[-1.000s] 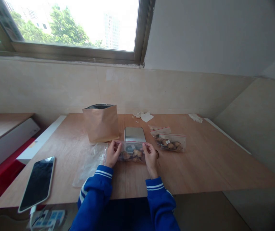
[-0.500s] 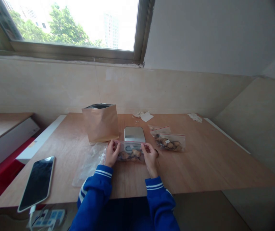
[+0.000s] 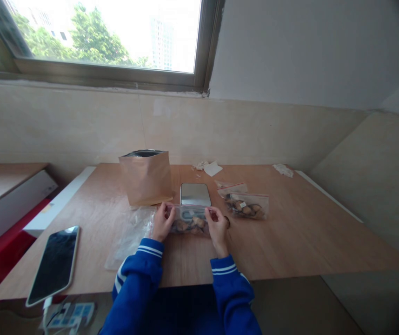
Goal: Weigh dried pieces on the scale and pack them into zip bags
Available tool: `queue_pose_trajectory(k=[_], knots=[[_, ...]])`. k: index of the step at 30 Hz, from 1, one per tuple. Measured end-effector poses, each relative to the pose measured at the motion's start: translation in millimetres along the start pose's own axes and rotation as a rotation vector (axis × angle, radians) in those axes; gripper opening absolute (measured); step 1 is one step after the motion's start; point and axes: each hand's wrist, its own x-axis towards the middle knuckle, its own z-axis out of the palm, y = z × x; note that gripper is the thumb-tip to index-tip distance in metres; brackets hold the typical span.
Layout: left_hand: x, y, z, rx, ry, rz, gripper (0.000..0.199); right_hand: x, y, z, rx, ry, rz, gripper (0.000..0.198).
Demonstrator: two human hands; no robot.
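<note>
A clear zip bag [image 3: 189,225] with brown dried pieces, perhaps mushrooms, is stretched between my two hands just above the table. My left hand [image 3: 163,222] pinches its top left corner. At the top right corner, my right hand [image 3: 216,228] pinches the same edge. Directly behind the bag lies a small scale [image 3: 195,193] with a silver plate. To the left of my left hand, flat clear plastic bags [image 3: 129,242] lie on the table. Right of the scale rest filled zip bags [image 3: 246,207] of similar brown pieces.
A brown kraft pouch [image 3: 147,180] stands with its top open at the back left. A tablet [image 3: 53,265] with a charging cable lies at the left edge. Paper scraps [image 3: 212,168] sit near the wall, and crumpled paper [image 3: 283,170] lies at the back right. A power strip [image 3: 72,315] is below the table edge.
Almost nothing differs. Both hands keep their pinch on the bag's top edge, and the things on the table stay in place.
</note>
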Motion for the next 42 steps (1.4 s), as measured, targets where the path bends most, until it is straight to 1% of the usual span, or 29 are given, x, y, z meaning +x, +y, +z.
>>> queue_pose_trajectory(k=[4, 11, 14, 17, 20, 26, 31, 37, 42], knots=[[0, 0, 0, 0.002, -0.006, 0.0, 0.023, 0, -1, 1, 0.024, 0.004, 0.013, 0.038], [-2, 12, -2, 0.026, -0.074, 0.034, 0.023, 0, -3, 1, 0.041, -0.029, 0.05, 0.039], [-2, 12, -1, 0.031, -0.071, 0.021, 0.024, 0, -4, 1, 0.032, -0.026, 0.069, 0.04], [-2, 11, 0, 0.038, -0.065, 0.03, 0.024, 0, -5, 1, 0.06, -0.071, 0.081, 0.038], [-1, 11, 0, 0.039, -0.057, 0.042, 0.024, 0, -7, 1, 0.071, -0.114, 0.058, 0.035], [1, 13, 0, 0.003, -0.046, 0.084, 0.023, 0, -10, -1, 0.009, -0.08, -0.037, 0.03], [1, 10, 0, -0.008, -0.03, 0.126, 0.021, 1, -10, -3, -0.05, -0.047, -0.108, 0.03], [1, 11, -1, 0.029, -0.008, 0.099, 0.02, 1, -10, -2, -0.046, -0.075, -0.108, 0.031], [3, 9, 0, 0.003, 0.011, 0.052, 0.022, 1, -9, -3, -0.046, -0.109, -0.104, 0.033]])
